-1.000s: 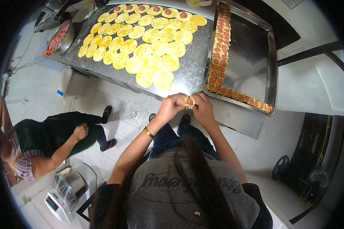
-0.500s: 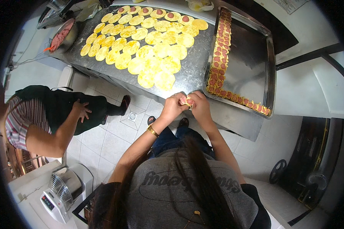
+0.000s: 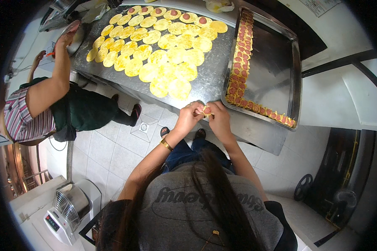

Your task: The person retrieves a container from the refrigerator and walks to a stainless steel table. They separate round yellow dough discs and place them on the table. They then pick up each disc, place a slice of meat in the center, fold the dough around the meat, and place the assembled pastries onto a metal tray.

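Between the fingertips of both hands, just off the table's front edge, is a small dumpling (image 3: 206, 110) with a yellow wrapper and pink filling. My left hand (image 3: 189, 115) pinches it from one side, my right hand (image 3: 218, 117) from the other. Round yellow wrappers (image 3: 134, 67) lie in overlapping rows on the steel table (image 3: 213, 75). Several in the far row carry balls of pink filling (image 3: 174, 13). To the right, a deep metal tray (image 3: 295, 62) holds filled dumplings (image 3: 238, 69) packed along its left and near sides.
A co-worker (image 3: 33, 102) in a striped top and dark apron stands at the left, one hand at the metal bowl (image 3: 76, 42) of pink filling. Behind them is a white machine with a wire guard (image 3: 71, 205). A plastic bag (image 3: 219, 6) lies beyond the table.
The co-worker has raised an arm from the apron to the bowl. My hands stay in place, and the dumpling's pink top now shows more between my fingers.
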The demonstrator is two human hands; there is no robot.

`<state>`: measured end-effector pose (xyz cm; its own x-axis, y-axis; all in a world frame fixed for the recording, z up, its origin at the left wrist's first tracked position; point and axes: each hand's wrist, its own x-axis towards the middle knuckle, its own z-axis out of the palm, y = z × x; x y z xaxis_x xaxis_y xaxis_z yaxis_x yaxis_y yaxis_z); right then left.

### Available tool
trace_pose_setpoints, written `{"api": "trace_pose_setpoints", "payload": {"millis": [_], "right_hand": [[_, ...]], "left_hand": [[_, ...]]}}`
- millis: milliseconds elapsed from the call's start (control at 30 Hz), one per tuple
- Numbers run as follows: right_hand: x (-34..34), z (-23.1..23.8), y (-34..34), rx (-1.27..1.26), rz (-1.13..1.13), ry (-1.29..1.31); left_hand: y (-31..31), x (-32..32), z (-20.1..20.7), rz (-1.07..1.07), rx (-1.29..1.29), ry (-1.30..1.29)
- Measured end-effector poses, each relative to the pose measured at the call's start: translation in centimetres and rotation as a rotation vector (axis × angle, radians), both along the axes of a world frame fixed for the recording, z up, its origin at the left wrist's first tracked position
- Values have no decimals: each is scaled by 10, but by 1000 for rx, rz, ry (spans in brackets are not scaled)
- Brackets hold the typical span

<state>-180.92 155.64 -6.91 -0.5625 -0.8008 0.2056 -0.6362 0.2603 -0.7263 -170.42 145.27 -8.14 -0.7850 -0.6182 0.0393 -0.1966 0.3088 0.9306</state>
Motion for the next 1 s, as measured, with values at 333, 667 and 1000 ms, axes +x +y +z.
{"api": "trace_pose_setpoints", "payload": {"millis": [333,667,1000], "right_hand": [[1,7,-3,29,87,66],[-1,11,-1,-100,59,58],[-3,-4,0,-55,41,-74]], "left_hand": [[-6,5,-3,-30,1,-30],[-5,9,12,-18,48,-37],[-4,6,5,-24,25,-84]]}}
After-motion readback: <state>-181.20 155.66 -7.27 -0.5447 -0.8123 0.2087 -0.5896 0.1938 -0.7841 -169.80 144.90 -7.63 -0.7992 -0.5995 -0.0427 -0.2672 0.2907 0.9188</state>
